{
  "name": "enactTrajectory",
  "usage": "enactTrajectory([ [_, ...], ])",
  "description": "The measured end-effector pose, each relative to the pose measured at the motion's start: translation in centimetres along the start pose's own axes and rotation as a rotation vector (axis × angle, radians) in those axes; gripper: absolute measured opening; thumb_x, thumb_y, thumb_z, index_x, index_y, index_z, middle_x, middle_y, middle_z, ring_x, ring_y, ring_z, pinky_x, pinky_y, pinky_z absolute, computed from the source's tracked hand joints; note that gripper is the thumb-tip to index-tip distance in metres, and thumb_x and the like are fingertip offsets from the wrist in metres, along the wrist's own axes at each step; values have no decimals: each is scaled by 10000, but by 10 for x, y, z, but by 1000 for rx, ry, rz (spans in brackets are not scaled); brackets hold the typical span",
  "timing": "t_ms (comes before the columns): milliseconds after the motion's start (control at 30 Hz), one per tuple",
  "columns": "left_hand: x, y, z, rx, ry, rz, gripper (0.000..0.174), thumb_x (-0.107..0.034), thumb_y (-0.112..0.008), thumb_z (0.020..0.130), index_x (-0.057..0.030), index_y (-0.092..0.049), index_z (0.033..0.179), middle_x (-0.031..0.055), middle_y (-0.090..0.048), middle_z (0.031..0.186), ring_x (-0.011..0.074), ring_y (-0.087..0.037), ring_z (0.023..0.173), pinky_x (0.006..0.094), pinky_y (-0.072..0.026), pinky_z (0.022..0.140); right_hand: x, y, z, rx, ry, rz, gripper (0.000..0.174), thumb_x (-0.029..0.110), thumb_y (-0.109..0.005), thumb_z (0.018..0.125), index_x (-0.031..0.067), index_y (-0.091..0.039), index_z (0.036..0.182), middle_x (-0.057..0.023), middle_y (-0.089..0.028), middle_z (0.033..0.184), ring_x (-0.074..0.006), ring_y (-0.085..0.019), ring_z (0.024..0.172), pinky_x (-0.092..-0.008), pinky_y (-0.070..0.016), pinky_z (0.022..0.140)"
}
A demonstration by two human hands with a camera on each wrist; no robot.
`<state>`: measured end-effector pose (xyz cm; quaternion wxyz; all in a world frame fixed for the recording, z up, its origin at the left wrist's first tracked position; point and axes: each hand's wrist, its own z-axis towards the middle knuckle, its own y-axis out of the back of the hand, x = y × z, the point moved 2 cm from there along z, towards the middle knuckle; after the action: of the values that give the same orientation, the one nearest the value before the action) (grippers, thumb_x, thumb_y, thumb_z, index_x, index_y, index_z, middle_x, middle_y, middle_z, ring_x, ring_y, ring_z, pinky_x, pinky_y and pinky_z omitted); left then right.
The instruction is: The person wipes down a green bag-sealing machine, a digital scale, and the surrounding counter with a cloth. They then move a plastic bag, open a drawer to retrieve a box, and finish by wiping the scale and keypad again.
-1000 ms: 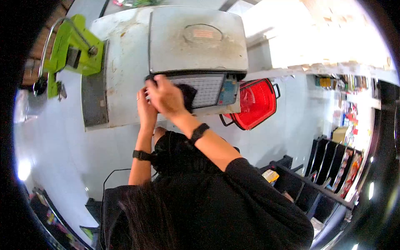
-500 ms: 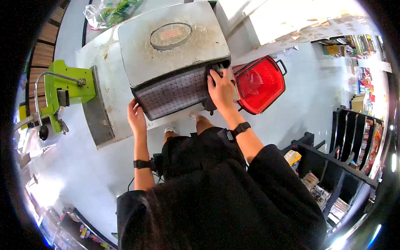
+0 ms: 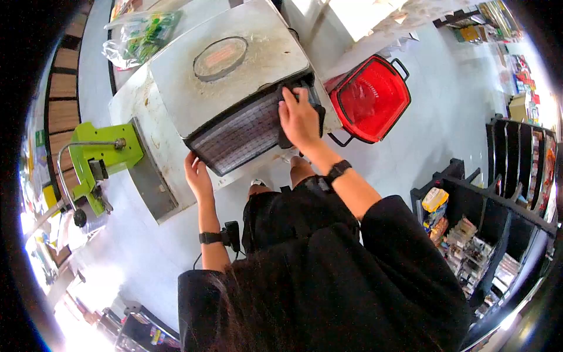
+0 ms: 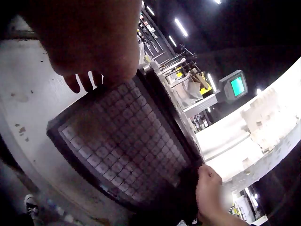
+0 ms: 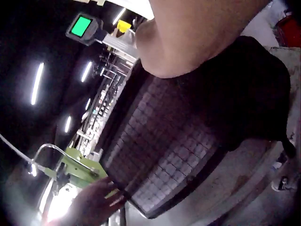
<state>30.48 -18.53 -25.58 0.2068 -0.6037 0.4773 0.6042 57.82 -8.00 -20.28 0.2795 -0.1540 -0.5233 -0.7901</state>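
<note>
A metal-topped scale [image 3: 234, 70] has a wide grey keypad [image 3: 237, 138] along its front, under the top plate. My right hand [image 3: 300, 120] holds a black cloth [image 5: 254, 94] against the keypad's right end, fingers bent at its upper edge; the wrist hides part of the keypad in the right wrist view. At the keypad's left corner, my left hand [image 3: 199, 179] touches the frame with loosely bent fingers and holds nothing. The left wrist view shows the keypad [image 4: 127, 141] in shadow, with my right hand [image 4: 209, 190] beyond it.
A green clamp-like device [image 3: 102, 158] with a metal lever stands left. Right of the counter [image 3: 132, 94] is a red basket [image 3: 375, 105]. A plastic bag of greens [image 3: 143, 41] lies behind. Black shelves [image 3: 487, 205] stand at right; a lit display [image 5: 81, 27] rises behind the scale.
The hands were together at the keypad's left end; my right hand has moved to its right end with the cloth, while my left stays at the left corner. The head view has turned.
</note>
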Motion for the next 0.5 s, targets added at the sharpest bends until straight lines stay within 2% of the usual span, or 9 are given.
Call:
enactTrajectory([
  [33,2,0,0,-7,1,-22,414,-2,-471,841,8,-477,1255,132,-563,1185,211,-564,1030,323,-441,894,-3,-7,-7,-70,53,-11,315,126,-592,853,47,-544,1154,-196,-508,1048,-364,-587,836,-388,-514,648],
  [200,4,-2,-2,-19,-30,-68,413,3,-478,831,12,-469,1244,126,-542,1188,203,-544,1015,325,-438,887,-25,-13,-66,3,-2,-86,369,126,-620,823,33,-540,1171,-201,-510,1109,-345,-583,928,-378,-528,727],
  [267,11,-2,3,-9,-26,-76,412,2,-478,828,12,-467,1240,121,-542,1177,204,-539,1012,326,-439,881,-38,-7,-87,138,-63,-112,365,133,-620,821,53,-551,1170,-192,-514,1119,-325,-594,918,-373,-526,728],
  [300,9,-1,3,-16,-14,-86,411,2,-479,825,13,-465,1236,117,-543,1165,205,-533,1009,327,-440,874,-46,0,-97,135,-77,-115,365,133,-620,821,53,-551,1170,-192,-514,1119,-325,-594,918,-373,-526,728],
  [367,3,-3,0,-22,7,-55,407,2,-478,820,15,-464,1226,117,-542,1150,208,-529,1006,330,-443,864,-64,14,-114,407,-66,-70,348,141,-619,820,73,-565,1157,-155,-518,1138,-298,-604,910,-378,-523,716],
  [400,-1,-3,-1,-33,-4,0,401,1,-479,820,17,-465,1220,119,-542,1139,205,-529,1000,328,-444,861,-71,24,-116,472,-77,-43,319,147,-622,815,91,-582,1127,-125,-540,1101,-308,-617,847,-400,-519,660],
  [433,-4,-4,0,-48,-15,51,395,-1,-479,820,19,-465,1214,121,-542,1128,202,-530,994,327,-445,857,-77,31,-114,461,-87,-46,319,147,-622,815,91,-582,1127,-125,-540,1101,-308,-617,847,-400,-519,660],
  [500,-3,-3,2,-16,0,23,378,-11,-473,828,19,-466,1205,126,-538,1126,199,-528,979,323,-446,850,-80,50,-104,214,-209,42,296,145,-623,815,94,-592,1104,-126,-557,1043,-326,-619,775,-418,-508,604],
])
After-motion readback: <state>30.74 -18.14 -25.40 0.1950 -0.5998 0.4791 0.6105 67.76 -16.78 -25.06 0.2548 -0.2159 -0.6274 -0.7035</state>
